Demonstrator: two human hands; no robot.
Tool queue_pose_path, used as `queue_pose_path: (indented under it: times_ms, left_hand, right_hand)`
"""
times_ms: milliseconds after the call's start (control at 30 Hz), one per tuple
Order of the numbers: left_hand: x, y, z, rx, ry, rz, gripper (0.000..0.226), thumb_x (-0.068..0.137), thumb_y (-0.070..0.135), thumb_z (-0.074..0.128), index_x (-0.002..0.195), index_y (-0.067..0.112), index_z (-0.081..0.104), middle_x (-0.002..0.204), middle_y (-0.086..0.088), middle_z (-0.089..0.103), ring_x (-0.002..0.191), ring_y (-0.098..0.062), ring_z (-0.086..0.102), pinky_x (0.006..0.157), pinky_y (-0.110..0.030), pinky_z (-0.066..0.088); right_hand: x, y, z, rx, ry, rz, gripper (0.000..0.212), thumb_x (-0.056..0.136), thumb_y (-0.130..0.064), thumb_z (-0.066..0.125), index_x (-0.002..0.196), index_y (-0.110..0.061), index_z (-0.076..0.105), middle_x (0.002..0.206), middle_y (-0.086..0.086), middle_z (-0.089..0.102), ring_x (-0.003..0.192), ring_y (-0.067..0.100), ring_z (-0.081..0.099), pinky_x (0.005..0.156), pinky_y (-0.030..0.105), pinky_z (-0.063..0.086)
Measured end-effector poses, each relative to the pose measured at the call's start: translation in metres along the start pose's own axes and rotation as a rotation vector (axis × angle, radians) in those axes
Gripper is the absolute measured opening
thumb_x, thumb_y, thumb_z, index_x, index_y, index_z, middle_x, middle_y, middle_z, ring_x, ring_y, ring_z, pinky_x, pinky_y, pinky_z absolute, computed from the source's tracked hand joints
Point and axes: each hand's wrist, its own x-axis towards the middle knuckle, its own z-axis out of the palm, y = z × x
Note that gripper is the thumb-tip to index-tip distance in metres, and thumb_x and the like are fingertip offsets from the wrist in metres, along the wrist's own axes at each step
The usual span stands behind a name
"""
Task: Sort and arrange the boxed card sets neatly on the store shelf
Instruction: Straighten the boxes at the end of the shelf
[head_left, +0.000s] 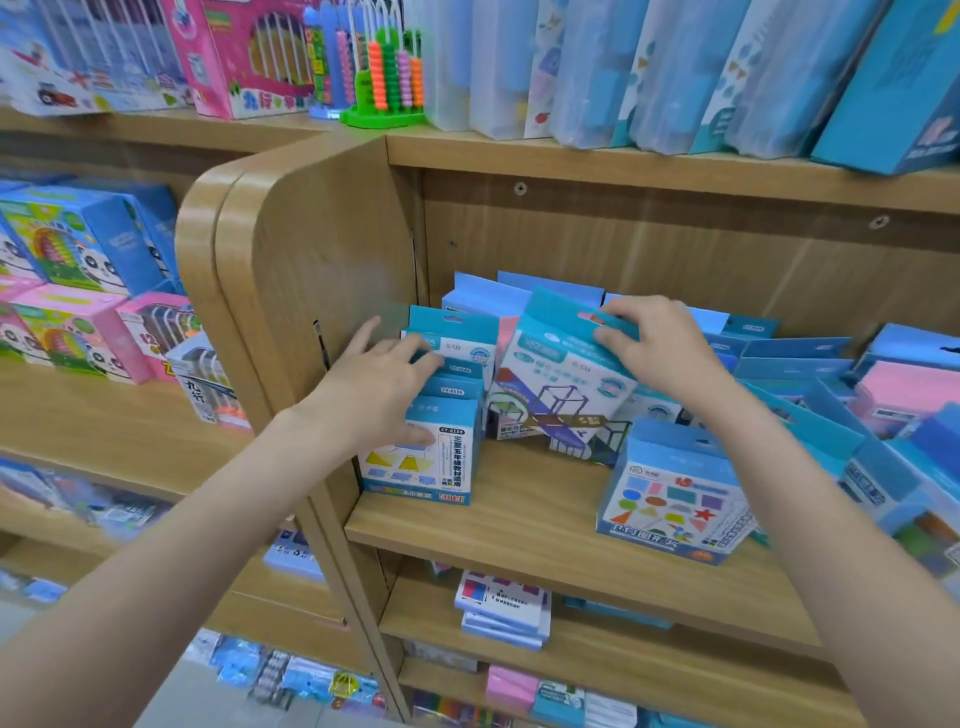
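Observation:
Blue boxed card sets crowd a wooden shelf (519, 525). At the left end stands a row of small boxes; the front one (421, 467) shows yellow triangles. My left hand (379, 384) lies over the tops of that row, fingers spread across them and thumb down on the front box's face. My right hand (654, 343) pinches the blue hang tab of a tilted box printed with a cube frame (561, 395), which leans right over other boxes. A box with coloured shapes (675, 499) stands near the front edge. More blue and pink boxes (841, 410) lie jumbled to the right.
The shelf's rounded side panel (291, 270) stands just left of my left hand. Above, a shelf holds tall blue packs (675, 73) and a green abacus (387, 78). Lower shelves carry flat card packs (504, 608). The left unit holds panda toy boxes (78, 249).

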Motion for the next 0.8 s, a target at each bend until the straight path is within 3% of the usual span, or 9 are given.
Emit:
queue_pose_path:
  times_ms: [100,233,333,533,600,667,733,800]
  left_hand:
    - [-0.001,0.002,-0.002,0.023,0.003,-0.009,0.08,0.081,0.058,0.055,0.144,0.025,0.017,0.147,0.001,0.026,0.135,-0.019,0.03,0.115,-0.045,-0.006]
    - [-0.001,0.007,0.003,0.03,0.048,-0.029,0.072,0.086,0.053,0.053,0.143,0.023,0.021,0.147,-0.004,0.026,0.134,-0.021,0.029,0.115,-0.046,-0.004]
    - [-0.001,0.008,0.006,-0.006,0.065,-0.027,0.069,0.087,0.049,0.052,0.143,0.022,0.021,0.149,-0.006,0.023,0.136,-0.022,0.025,0.114,-0.045,-0.004]
    - [-0.008,0.005,0.02,-0.166,0.121,-0.032,0.069,0.091,0.047,0.047,0.145,0.022,0.013,0.153,-0.003,0.008,0.141,-0.019,0.009,0.114,-0.042,-0.005]
    - [-0.012,0.005,0.024,-0.243,0.128,-0.029,0.073,0.09,0.046,0.049,0.146,0.023,0.009,0.155,-0.001,0.001,0.142,-0.018,0.0,0.113,-0.04,-0.009]
    - [-0.017,0.006,0.027,-0.315,0.163,-0.011,0.079,0.088,0.048,0.052,0.147,0.025,0.005,0.156,0.001,-0.003,0.142,-0.017,-0.008,0.111,-0.039,-0.015]
    - [-0.019,0.01,0.027,-0.381,0.253,0.032,0.08,0.086,0.05,0.055,0.147,0.026,0.009,0.156,0.001,0.001,0.142,-0.015,-0.009,0.11,-0.037,-0.018]
    - [-0.018,0.016,0.027,-0.395,0.325,0.096,0.076,0.085,0.055,0.051,0.147,0.026,0.017,0.156,0.003,0.009,0.143,-0.015,-0.004,0.112,-0.038,-0.016]
  right_hand:
    - [-0.004,-0.013,-0.004,0.023,-0.111,-0.049,0.011,0.091,-0.018,0.053,0.093,-0.013,0.063,0.073,0.003,0.057,0.071,0.027,0.049,0.057,0.03,0.032]
    - [-0.023,-0.013,0.015,-0.06,-0.218,-0.097,0.015,0.091,-0.019,0.051,0.088,-0.007,0.061,0.08,0.01,0.064,0.078,0.029,0.058,0.066,0.037,0.043]
    - [-0.036,-0.011,0.025,-0.076,-0.285,-0.118,0.018,0.091,-0.023,0.051,0.099,-0.015,0.065,0.089,0.005,0.068,0.082,0.022,0.058,0.071,0.039,0.047]
    - [-0.04,-0.011,0.031,-0.144,-0.25,-0.184,0.02,0.092,-0.029,0.048,0.105,-0.021,0.062,0.092,0.002,0.068,0.087,0.021,0.053,0.072,0.031,0.038]
    - [-0.036,-0.012,0.027,-0.183,-0.311,-0.19,0.021,0.092,-0.029,0.05,0.108,-0.021,0.061,0.096,0.001,0.067,0.086,0.018,0.053,0.072,0.03,0.04]
    - [-0.035,-0.013,0.019,-0.07,-0.349,-0.158,0.02,0.089,-0.032,0.055,0.105,-0.021,0.062,0.098,-0.003,0.067,0.086,0.011,0.056,0.077,0.028,0.046]
    - [-0.03,-0.005,0.006,0.053,-0.228,-0.09,0.017,0.087,-0.03,0.058,0.099,-0.019,0.063,0.098,-0.004,0.067,0.091,0.01,0.059,0.082,0.028,0.047]
    - [-0.018,0.014,-0.004,-0.05,-0.078,-0.019,0.02,0.088,-0.026,0.059,0.104,-0.015,0.062,0.105,0.0,0.066,0.102,0.017,0.057,0.089,0.035,0.045]
